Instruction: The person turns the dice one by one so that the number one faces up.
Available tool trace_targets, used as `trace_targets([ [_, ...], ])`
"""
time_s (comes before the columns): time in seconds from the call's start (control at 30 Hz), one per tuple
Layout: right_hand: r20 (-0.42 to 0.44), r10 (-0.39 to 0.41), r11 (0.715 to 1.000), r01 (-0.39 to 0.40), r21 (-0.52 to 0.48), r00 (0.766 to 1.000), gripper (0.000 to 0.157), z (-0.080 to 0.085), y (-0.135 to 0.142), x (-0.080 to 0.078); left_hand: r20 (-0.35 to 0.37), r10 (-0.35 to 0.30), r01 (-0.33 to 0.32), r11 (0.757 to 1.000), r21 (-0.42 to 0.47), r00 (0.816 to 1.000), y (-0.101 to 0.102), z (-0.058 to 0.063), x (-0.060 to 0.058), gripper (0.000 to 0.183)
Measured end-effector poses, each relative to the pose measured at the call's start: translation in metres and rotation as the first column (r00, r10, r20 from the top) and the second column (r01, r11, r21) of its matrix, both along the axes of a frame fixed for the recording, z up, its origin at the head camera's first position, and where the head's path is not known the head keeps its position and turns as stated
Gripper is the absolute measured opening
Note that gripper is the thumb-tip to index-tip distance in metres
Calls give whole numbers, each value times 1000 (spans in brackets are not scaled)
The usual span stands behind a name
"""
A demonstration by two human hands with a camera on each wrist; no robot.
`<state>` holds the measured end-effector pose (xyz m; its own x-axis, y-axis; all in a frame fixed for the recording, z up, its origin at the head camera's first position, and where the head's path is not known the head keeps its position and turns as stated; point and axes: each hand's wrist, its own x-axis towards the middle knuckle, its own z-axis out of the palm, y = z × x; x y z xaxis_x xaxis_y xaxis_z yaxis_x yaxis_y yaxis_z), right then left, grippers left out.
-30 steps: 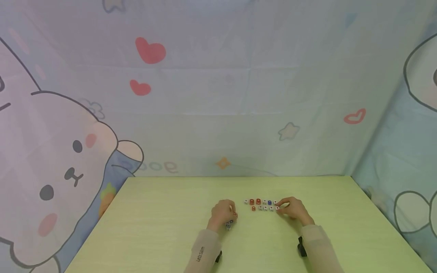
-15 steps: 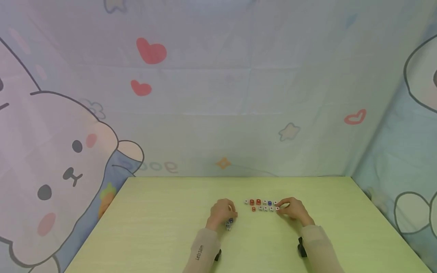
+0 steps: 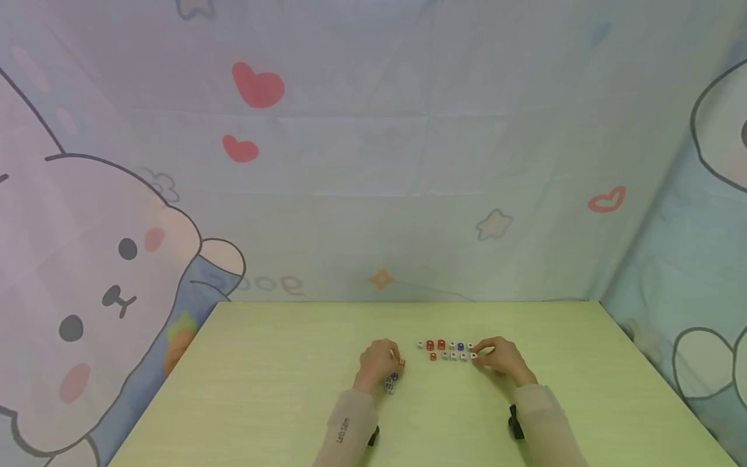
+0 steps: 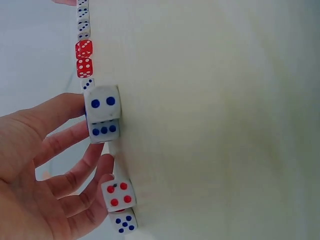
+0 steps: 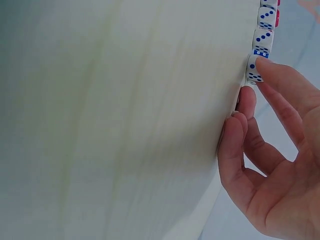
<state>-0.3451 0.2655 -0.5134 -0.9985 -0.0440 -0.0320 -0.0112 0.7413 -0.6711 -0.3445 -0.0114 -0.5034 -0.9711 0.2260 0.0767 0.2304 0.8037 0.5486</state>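
My left hand (image 3: 377, 365) is bent over the left part of the dice. In the left wrist view, its thumb and a finger pinch a white die (image 4: 103, 103) showing two blue pips. Under that hand, a die with four red pips (image 4: 118, 195) and a die with five blue pips (image 4: 124, 223) lie close together. My right hand (image 3: 503, 358) rests at the right end of two short rows of dice. In the right wrist view, a fingertip presses a white end die (image 5: 254, 67), another fingertip just below; the other fingers curl by the table.
Red dice (image 3: 441, 345), a blue die (image 3: 460, 347) and several white dice (image 3: 453, 357) form the two rows. The pale table (image 3: 262, 383) extends around them. Behind stands a printed cloth backdrop (image 3: 373, 155) with cartoon figures and hearts.
My left hand has shifted very slightly away from me, with the small red-marked die at its fingertips. The right hand and the rows stay in place.
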Motion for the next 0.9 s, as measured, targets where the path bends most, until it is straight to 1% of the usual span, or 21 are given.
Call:
trace_targets([
  [0.13,3,-4,1000,4,5,1000,20,0,0,0,-44,-3,3,1000,-7,999,2,-2,1,11],
  [0.23,6,-11,1000,11,6,1000,20,0,-1,0,-63,-12,11,1000,-13,998,4,-3,1,9],
  [0.33,3,-7,1000,7,5,1000,20,1,-2,0,-52,-21,20,1000,-22,998,6,-1,1,10],
  [0.5,5,-9,1000,9,-7,1000,20,2,-1,0,-24,-39,37,997,-68,999,8,1,0,17],
  [0.63,6,-14,1000,14,-1,1000,20,2,-1,1,-41,-45,41,995,-92,998,8,1,0,16],
  [0.77,-2,-12,1000,12,11,1000,20,2,-1,1,-46,-56,53,997,-64,997,8,2,0,13],
  [0.9,-7,-7,1000,8,8,1000,19,1,-1,2,-17,-59,59,998,-22,998,8,3,0,13],
])
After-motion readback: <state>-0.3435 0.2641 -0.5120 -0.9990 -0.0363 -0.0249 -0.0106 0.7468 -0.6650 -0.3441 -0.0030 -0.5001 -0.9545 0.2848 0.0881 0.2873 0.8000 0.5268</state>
